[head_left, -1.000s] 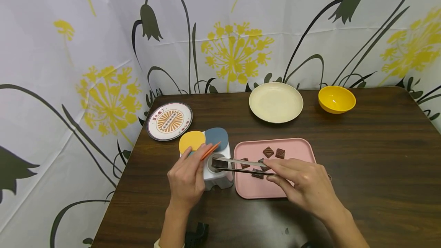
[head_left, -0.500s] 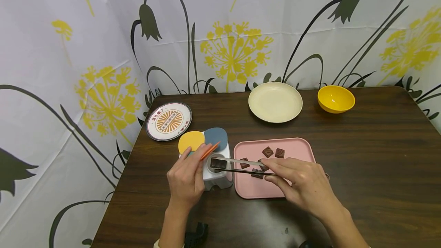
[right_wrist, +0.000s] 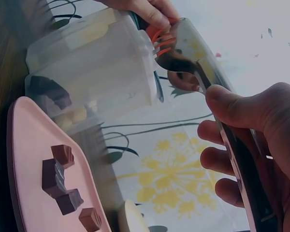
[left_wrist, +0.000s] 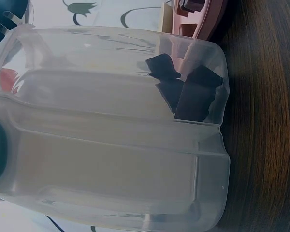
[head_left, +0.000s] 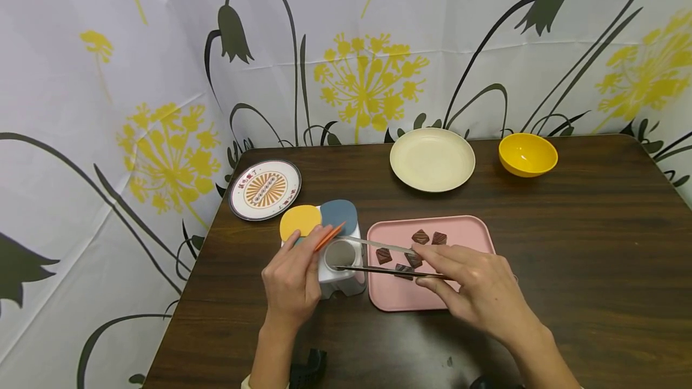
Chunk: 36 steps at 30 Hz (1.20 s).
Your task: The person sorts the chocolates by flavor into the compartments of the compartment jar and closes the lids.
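Observation:
My left hand (head_left: 292, 281) pinches the raised orange lid (head_left: 330, 236) of a clear container (head_left: 342, 284) with several compartments. My right hand (head_left: 476, 284) holds metal tongs (head_left: 378, 269), their arms spread apart on either side of the uncovered round opening (head_left: 340, 254). Nothing sits between the tong tips. Through the container's wall in the left wrist view, dark chocolate pieces (left_wrist: 198, 94) lie at the bottom of one compartment. Several more chocolates (head_left: 420, 237) rest on the pink tray (head_left: 391, 299), just right of the container and partly under my right hand.
The container's yellow lid (head_left: 300, 221) and blue lid (head_left: 339, 216) are down. Behind stand a patterned plate (head_left: 266, 191) at left, a cream plate (head_left: 432, 161) and a yellow bowl (head_left: 528, 156) at right. A flowered curtain (head_left: 378, 5) hangs behind the dark wooden table (head_left: 594, 257).
Earlier the tongs gripped a dark chocolate at the opening. Now their arms have spread and the chocolate is gone from between the tips. My left hand and the orange lid stay put.

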Tool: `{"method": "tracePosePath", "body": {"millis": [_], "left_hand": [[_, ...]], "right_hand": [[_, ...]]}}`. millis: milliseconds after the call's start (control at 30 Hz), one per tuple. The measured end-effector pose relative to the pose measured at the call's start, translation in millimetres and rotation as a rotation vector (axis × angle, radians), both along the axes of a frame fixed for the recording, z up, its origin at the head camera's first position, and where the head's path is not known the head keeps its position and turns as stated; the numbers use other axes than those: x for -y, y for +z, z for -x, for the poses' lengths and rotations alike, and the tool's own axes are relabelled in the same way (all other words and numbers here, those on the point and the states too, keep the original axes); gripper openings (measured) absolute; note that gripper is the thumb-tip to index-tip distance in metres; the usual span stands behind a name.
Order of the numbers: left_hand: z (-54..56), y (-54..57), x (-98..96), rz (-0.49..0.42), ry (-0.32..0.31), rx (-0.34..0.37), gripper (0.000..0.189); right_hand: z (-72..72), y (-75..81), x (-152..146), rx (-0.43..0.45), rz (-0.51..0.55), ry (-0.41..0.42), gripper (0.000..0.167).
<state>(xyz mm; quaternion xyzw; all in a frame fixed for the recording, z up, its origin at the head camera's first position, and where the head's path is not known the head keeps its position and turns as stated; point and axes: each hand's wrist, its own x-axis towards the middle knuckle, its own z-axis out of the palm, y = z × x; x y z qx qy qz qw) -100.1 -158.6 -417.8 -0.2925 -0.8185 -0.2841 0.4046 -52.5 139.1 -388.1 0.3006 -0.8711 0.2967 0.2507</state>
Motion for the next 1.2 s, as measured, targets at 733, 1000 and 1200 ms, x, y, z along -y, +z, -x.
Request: {"method": "tracePosePath", "body": {"millis": [733, 1000, 1200], "left_hand": [[-0.7, -0.3, -0.5, -0.012, 0.005, 0.022, 0.035], [-0.2, -0.7, -0.4, -0.015, 0.006, 0.012, 0.034], [0.1, -1.0, -0.7, -0.015, 0.004, -0.004, 0.034]], "right_hand": [[0.2, -33.2, -41.4, 0.134, -0.064, -0.223, 0.052], [1.4, -56.5, -47.9, 0.287, -0.108, -0.266, 0.048], [3.5, -63.1, -49.6, 0.344, -0.131, -0.285, 0.047]]}}
